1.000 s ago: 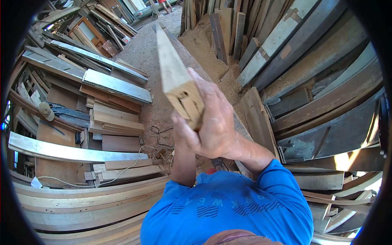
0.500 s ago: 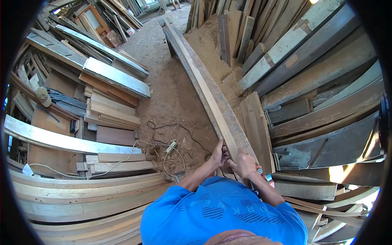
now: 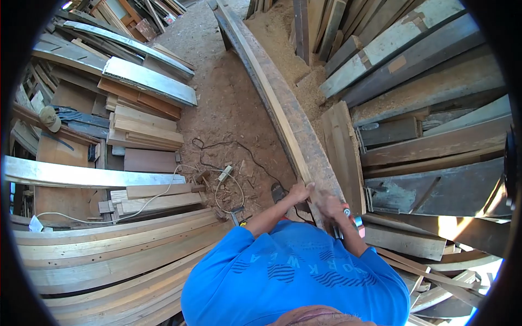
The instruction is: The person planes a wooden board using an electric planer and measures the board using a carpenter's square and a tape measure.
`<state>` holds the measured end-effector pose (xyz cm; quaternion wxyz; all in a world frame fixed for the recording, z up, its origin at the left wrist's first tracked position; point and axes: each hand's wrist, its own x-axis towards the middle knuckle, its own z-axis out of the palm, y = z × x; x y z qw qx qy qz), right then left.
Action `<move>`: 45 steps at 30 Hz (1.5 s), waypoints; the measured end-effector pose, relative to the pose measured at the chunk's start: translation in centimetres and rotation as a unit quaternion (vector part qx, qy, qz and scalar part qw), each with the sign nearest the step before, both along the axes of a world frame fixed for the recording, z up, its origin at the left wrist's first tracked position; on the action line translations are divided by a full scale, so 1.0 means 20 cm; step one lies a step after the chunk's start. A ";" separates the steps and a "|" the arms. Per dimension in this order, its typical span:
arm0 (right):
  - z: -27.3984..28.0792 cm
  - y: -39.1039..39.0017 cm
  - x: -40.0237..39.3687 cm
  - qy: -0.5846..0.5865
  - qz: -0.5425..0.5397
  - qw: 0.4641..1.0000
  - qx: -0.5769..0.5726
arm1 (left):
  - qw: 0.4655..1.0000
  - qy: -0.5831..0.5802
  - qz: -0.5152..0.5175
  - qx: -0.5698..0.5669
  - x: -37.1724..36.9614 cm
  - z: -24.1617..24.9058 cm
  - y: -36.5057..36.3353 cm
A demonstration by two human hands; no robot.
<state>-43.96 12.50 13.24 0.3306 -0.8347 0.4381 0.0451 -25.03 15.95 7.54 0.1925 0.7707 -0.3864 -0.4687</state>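
A long, pale wooden strip (image 3: 272, 105) lies along a narrow, weathered workbench plank (image 3: 293, 111) that runs away from me. My left hand (image 3: 299, 192) is closed on the near end of the strip, its thumb lying across the top. Just to the right, my right hand (image 3: 328, 206) is over the near part of the bench, smeared by motion, with its fingers not distinct. A metal tool with a silver and red end (image 3: 346, 212) shows beside my right wrist, partly hidden by the forearm.
Stacked boards (image 3: 147, 127) fill the left side, and long planks (image 3: 109, 250) lie at the near left. A power strip (image 3: 225, 173) and cords rest on the dirt floor (image 3: 228, 108). Large timbers (image 3: 413, 65) line the right, beside a leaning board (image 3: 342, 155).
My left hand has moved from the strip's left side up over its top. My right hand has come off the strip's end, slightly to the right. The head view has shifted a little.
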 end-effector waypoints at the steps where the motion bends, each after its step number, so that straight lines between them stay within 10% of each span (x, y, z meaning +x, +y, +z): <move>1: 0.04 0.00 -0.12 -0.038 -0.051 0.997 -0.049 | 1.000 0.021 0.009 -0.011 0.00 0.00 0.01; 4: 0.15 0.02 -0.49 -0.032 -0.149 0.973 -0.172 | 0.995 0.062 -0.009 0.071 0.00 0.21 0.02; 10: -0.08 0.40 -0.90 -0.134 -0.301 0.936 0.124 | 0.989 0.004 -0.107 0.099 -0.12 0.07 0.19; 11: -0.16 0.42 -0.91 -0.159 -0.301 0.940 0.036 | 0.983 0.016 -0.157 0.093 -0.12 0.01 0.24; 12: -0.15 0.37 -0.92 -0.155 -0.321 0.905 0.232 | 0.977 0.044 -0.188 0.093 -0.16 0.00 0.31; 16: -0.08 0.32 -0.83 -0.096 -0.309 0.932 0.161 | 0.921 0.139 -0.360 0.049 -0.22 0.01 0.44; 25: 0.50 0.03 -0.22 -0.363 -0.316 0.842 0.243 | 0.869 0.071 -0.483 -0.085 -0.28 0.13 0.45; 28: 0.64 -0.08 0.05 -0.385 -0.292 0.847 0.222 | 0.806 0.242 -0.539 -0.042 -0.27 0.10 0.41; 45: 0.41 -0.70 1.10 -0.298 -0.158 0.930 0.150 | 0.976 -0.114 -0.168 0.075 1.36 -0.15 0.60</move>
